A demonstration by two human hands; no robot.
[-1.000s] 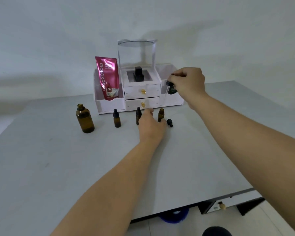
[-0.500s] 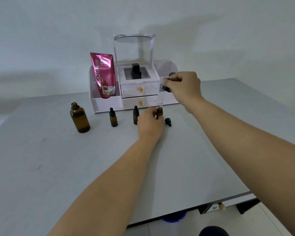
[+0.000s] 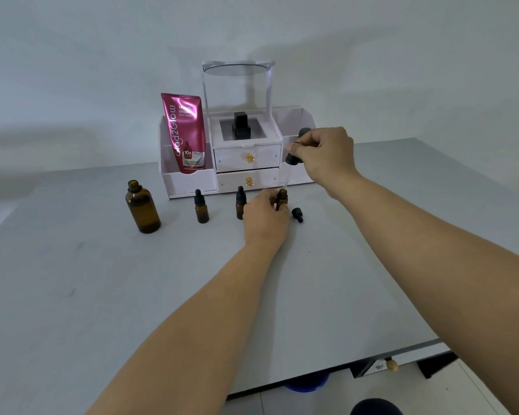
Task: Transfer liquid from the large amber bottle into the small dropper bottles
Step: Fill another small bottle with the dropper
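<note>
Right hand (image 3: 327, 157): fingers curled, pinching the bulb of the dropper (image 3: 292, 160). The glass tube slants down to the mouth of the open bottle (image 3: 283, 196) so that liquid falls in. Whether the tip is inside cannot be told.
Left hand (image 3: 265, 215): just below the right, fingers wrapped round the open bottle, bracing it upright on the table (image 3: 312, 280).
Cap (image 3: 297, 214): lies just right of the left hand, set aside to free the mouth.
Capped bottles (image 3: 201, 210): two, just left of the left hand.
Amber bottle (image 3: 143, 209): uncapped, well left of both hands, left open for drawing.
Stage, judged: dispensing.
</note>
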